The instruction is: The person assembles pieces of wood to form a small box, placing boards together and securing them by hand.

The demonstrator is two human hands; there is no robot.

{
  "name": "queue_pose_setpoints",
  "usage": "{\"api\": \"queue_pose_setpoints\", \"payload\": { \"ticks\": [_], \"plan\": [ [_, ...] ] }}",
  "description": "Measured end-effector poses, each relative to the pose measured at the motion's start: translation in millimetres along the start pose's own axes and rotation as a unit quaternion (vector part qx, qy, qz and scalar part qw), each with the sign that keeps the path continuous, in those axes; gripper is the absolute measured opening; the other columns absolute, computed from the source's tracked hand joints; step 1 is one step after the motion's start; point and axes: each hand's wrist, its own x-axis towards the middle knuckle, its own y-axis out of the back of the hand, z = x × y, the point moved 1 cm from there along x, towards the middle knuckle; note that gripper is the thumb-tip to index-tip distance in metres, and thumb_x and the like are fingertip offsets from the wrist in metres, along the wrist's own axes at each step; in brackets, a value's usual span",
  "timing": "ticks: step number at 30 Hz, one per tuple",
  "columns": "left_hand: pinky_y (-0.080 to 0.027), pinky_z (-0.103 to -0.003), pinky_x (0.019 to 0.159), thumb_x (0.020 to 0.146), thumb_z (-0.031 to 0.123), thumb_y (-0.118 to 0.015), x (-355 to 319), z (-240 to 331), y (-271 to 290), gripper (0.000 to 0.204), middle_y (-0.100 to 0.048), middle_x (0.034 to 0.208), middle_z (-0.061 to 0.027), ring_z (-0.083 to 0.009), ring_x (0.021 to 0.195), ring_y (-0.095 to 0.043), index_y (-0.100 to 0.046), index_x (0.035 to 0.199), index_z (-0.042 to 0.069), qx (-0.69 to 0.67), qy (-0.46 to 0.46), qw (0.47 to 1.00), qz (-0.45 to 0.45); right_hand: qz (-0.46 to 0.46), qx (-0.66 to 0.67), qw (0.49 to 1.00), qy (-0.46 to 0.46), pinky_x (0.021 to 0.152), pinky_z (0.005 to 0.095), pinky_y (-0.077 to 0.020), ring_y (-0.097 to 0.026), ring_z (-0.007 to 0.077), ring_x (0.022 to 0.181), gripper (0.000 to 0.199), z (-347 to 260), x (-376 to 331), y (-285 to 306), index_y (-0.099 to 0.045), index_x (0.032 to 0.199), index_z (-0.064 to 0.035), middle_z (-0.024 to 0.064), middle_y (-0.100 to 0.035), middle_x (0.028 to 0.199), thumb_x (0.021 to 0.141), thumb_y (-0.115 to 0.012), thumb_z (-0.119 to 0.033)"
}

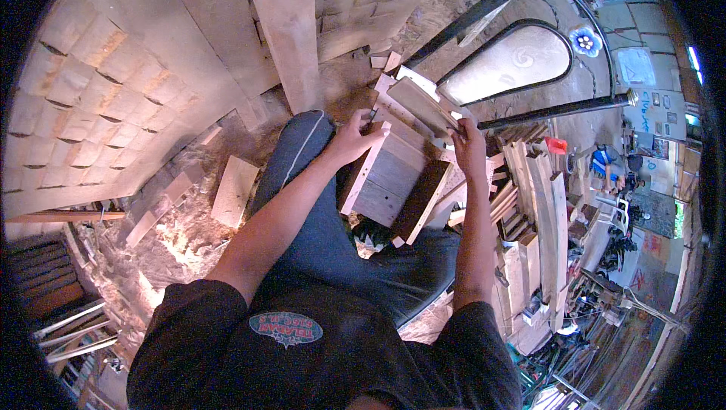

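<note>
A wooden box-like piece (389, 176), built from light and grey-brown boards, stands tilted before my knees. My left hand (358, 139) is closed on its upper left edge, the thumb along the wood near the corner. A short flat board (417, 105) lies slanting across the far end of the box. At this board's right end my right hand (470, 142) is closed, fingers bent around the edge. Whether the board touches the box all along cannot be made out. The right fingertips are partly hidden.
A wooden plank (290, 40) leans ahead on the left, beside a large tiled-pattern panel (98, 100). A black metal frame with a pale inset panel (514, 62) stands beyond the box. Stacked timber (538, 221) lies to the right. A loose wood block (234, 191) rests on the littered ground at left.
</note>
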Motion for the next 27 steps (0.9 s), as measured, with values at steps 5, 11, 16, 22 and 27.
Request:
{"api": "queue_pose_setpoints", "payload": {
  "ticks": [5, 11, 16, 22, 27],
  "plan": [
    [-0.045, -0.039, 0.098, 0.084, 0.038, -0.075, -3.2, 5.4, -4.7, 0.071, -0.059, 0.122, -0.0197, -0.0254, 0.113, -0.058, -0.042, 0.13, -0.004, -0.05, -0.022, 0.999, 0.003, 0.006, 0.075, 0.996, -0.037, 0.076, 0.0449, -0.05, -0.064, 0.0409, 0.088, 0.026, -8.5, -38.0, 5.1, -0.057, 0.107, -0.001, 0.022, -0.065, 0.094, 0.085, -0.068, -0.009],
    [-0.047, -0.037, 0.095, 0.085, 0.036, -0.074, 6.0, -16.5, -6.8, 0.071, -0.06, 0.121, -0.0219, -0.0255, 0.11, -0.06, -0.041, 0.131, -0.005, -0.036, -0.039, 0.999, 0.0, -0.002, 0.044, 0.999, -0.007, 0.075, 0.0396, -0.0512, -0.066, 0.0349, 0.087, 0.027, -1.3, -47.0, 0.8, -0.058, 0.106, -0.0002, 0.0203, -0.066, 0.093, 0.087, -0.071, -0.014],
    [-0.047, -0.037, 0.095, 0.085, 0.038, -0.073, 14.7, -29.8, -9.0, 0.07, -0.06, 0.121, -0.0232, -0.0266, 0.11, -0.06, -0.042, 0.131, -0.005, -0.027, -0.043, 0.999, 0.014, -0.014, 0.025, 0.999, -0.015, 0.077, 0.0414, -0.0509, -0.066, 0.0375, 0.088, 0.028, -0.7, -48.4, -1.2, -0.058, 0.107, -0.0011, 0.0198, -0.067, 0.095, 0.086, -0.071, -0.015],
    [-0.047, -0.037, 0.095, 0.089, 0.041, -0.069, 9.0, -25.2, -10.3, 0.066, -0.062, 0.116, -0.0208, -0.0249, 0.106, -0.06, -0.043, 0.13, -0.004, -0.041, -0.053, 0.998, 0.008, -0.028, 0.099, 0.995, -0.016, 0.079, 0.04, -0.0509, -0.066, 0.0365, 0.091, 0.027, -1.8, -45.4, -0.1, -0.057, 0.108, -0.0015, 0.0203, -0.066, 0.096, 0.087, -0.07, -0.013],
    [-0.047, -0.035, 0.092, 0.091, 0.05, -0.062, 31.2, -17.5, -1.8, 0.062, -0.064, 0.111, -0.016, -0.0221, 0.103, -0.061, -0.051, 0.123, -0.002, -0.069, 0.008, 0.996, 0.053, -0.053, 0.118, 0.991, -0.048, 0.081, 0.0448, -0.0516, -0.065, 0.0416, 0.097, 0.028, -0.9, -43.2, 0.3, -0.06, 0.11, -0.0056, 0.0212, -0.068, 0.101, 0.086, -0.07, -0.016]
  ]
}}
